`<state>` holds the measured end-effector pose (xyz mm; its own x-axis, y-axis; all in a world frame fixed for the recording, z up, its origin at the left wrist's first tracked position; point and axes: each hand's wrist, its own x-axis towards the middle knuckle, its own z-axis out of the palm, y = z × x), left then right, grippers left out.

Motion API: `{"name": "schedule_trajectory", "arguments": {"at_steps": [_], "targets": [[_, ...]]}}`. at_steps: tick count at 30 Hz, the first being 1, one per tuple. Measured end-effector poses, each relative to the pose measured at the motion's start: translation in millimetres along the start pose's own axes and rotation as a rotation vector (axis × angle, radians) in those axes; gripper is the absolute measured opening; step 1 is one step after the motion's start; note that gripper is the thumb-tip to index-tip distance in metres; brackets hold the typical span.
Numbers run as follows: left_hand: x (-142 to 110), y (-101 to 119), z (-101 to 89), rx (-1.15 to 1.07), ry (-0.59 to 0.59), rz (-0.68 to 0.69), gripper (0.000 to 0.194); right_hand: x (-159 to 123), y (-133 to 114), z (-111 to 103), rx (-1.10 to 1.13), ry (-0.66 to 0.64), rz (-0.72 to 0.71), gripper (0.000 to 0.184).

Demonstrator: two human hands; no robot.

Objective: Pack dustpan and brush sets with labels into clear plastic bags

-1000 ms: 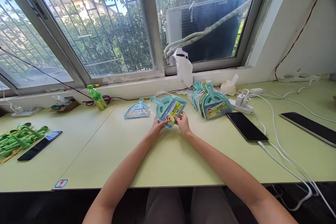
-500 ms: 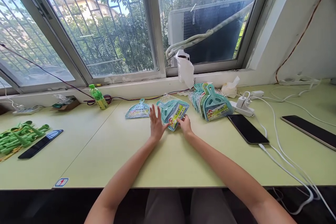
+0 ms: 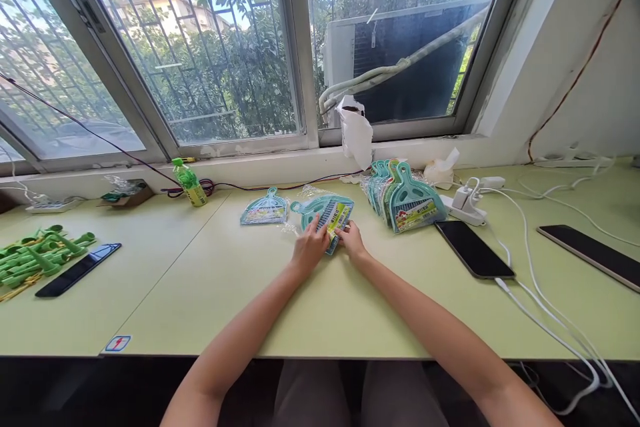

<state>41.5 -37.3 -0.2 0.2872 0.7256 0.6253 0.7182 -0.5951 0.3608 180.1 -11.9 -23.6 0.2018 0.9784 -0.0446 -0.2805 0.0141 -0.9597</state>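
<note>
Wrapped dustpan set, one, at both hands

Dustpan set (image 3: pixel 309 211): teal, in clear wrap, slanted above the counter (image 3: pixel 200 300), its yellow label slanting more steeply than before. Left hand (image 3: pixel 311 248): earlier spread wide beside the set, now narrowed, fingers on its front; thumb hidden, so grip cannot be told. Right hand (image 3: pixel 352 240): unchanged, pinching the lower right edge.

Open room: bare surface from the forearms left to the seam, and between the hands and the counter's front edge.

Close by: flat dustpan set (image 3: pixel 265 208), just left, behind the left hand; row of wrapped dustpan sets (image 3: pixel 413 203), leaning, to the right, blocking that side; black phone (image 3: pixel 475 250) and white power strip (image 3: pixel 465 209) beyond it.

Farther left: green-capped bottle (image 3: pixel 190 183), dark phone (image 3: pixel 79 270), green plastic pieces (image 3: pixel 45 257). Far right: white cables (image 3: pixel 527 233), crossing the front edge.
</note>
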Motion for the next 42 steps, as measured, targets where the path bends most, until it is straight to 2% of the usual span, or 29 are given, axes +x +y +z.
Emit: {"name": "schedule_trajectory", "arguments": {"at_steps": [6,9,19,25,30,34,40,42], "targets": [[2.8,4.3,-10.4,0.436,-0.171,-0.047,0.022,-2.7,-3.4,-0.5,-0.003,0.006,0.015,0.025],[4.2,4.2,-12.1,0.552,-0.23,-0.05,0.024,-1.8,-2.7,-0.2,-0.017,0.009,0.02,0.024],[6.3,7.7,-19.6,0.442,-0.228,-0.05,0.021,-0.9,2.7,0.8,-0.026,-0.029,-0.001,0.025],[7.9,6.5,-19.6,0.522,-0.255,-0.09,0.028,-0.6,2.2,0.8,-0.031,-0.039,0.007,0.026],[5.7,3.2,-17.7,0.572,-0.286,-0.069,0.026,-1.1,0.6,0.4,-0.059,-0.035,0.012,0.026],[3.3,4.6,-17.1,0.566,-0.232,0.001,0.03,-1.7,0.6,0.0,-0.06,-0.034,-0.023,0.024],[-1.5,10.4,-14.9,0.513,-0.311,0.228,0.03,0.5,3.7,0.4,-0.105,-0.033,-0.04,0.025],[-2.6,11.9,-13.1,0.499,-0.297,0.24,0.031,0.3,4.3,0.6,-0.107,-0.047,-0.06,0.025]]}}
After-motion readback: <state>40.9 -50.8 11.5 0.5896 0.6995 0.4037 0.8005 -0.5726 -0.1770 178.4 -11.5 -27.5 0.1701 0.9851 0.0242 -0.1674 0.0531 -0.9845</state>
